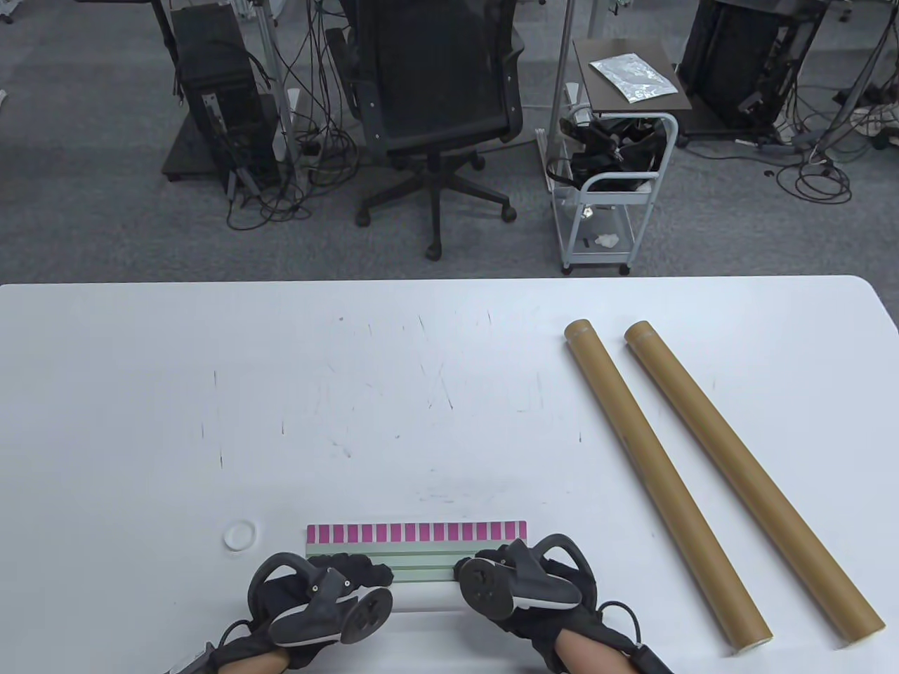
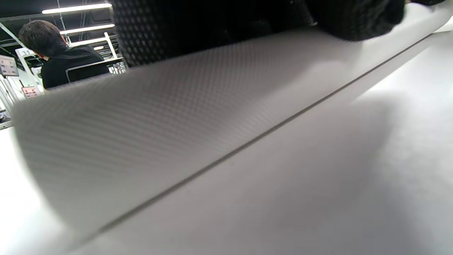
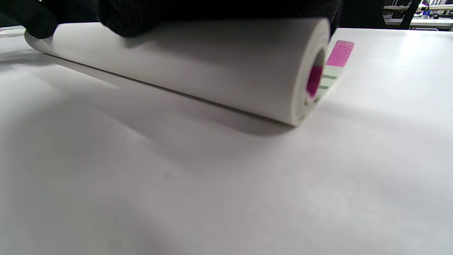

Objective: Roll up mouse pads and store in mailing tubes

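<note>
White table point(image 1: 140, 393) scuffed; office chair point(image 1: 435, 91) beyond.

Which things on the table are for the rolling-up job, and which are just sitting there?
For the job: mouse pad, partly rolled under both hands (left, right); two mailing tubes.

Just sitting there: small white ring.
</note>
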{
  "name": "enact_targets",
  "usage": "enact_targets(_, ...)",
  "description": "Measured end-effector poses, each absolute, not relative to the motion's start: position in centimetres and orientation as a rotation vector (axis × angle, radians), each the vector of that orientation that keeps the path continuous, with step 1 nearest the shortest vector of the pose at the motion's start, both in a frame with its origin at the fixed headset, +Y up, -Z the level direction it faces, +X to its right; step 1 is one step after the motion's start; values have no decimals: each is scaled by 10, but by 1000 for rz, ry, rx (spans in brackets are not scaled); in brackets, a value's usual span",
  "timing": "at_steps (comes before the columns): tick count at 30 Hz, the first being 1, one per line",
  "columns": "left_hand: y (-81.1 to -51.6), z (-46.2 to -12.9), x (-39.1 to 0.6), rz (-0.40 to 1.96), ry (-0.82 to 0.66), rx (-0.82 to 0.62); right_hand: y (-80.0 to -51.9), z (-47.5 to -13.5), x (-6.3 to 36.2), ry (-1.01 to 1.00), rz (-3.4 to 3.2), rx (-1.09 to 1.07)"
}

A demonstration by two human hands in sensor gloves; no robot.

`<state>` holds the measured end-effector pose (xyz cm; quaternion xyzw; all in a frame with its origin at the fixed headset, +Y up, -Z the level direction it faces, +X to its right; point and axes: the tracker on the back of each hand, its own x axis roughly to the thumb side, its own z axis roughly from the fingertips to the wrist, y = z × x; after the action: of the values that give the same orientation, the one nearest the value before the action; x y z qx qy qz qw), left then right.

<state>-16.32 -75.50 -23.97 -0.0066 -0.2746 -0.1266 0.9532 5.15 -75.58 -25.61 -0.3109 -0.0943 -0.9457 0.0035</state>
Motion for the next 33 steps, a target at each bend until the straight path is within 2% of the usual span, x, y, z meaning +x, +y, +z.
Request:
enact_targets(3,-755,-242,-164,-244,-547,-32,-756,-254,51,-263,-2950,-975)
enact_targets(7,-757,-244,-166,-237,-534,-38,-744,-243,49,-29,-2893,-1027)
enact_targets(9,-757,-243,-165,-254,-537,-35,-750,-243,45,-81,-2865,-1034)
enact_targets(11,-756,-242,-165,-257,-529,-26,-752,-246,45,-7,-2867,-993)
enact_targets(12,-756,-242,-165,-252,-522,-20,-752,-248,45,-31,-2873,-996)
enact_targets(16,-748,-239,-164,-235,-532,60,-755,-252,46,-68,-2918,-968)
enact_targets(19,-753,-238,-159,-245,-550,22,-757,-254,46,-83,-2913,-946)
enact_targets(21,-755,-238,-159,-281,-533,64,-759,-255,47,-113,-2924,-942)
enact_targets(26,-754,-238,-161,-254,-554,17,-756,-258,49,-276,-2973,-986)
enact_targets(30,-754,-239,-162,-237,-555,-5,-758,-255,50,-243,-2966,-990)
enact_targets(33,-755,-243,-163,-206,-534,-30,-756,-254,53,-109,-2960,-989)
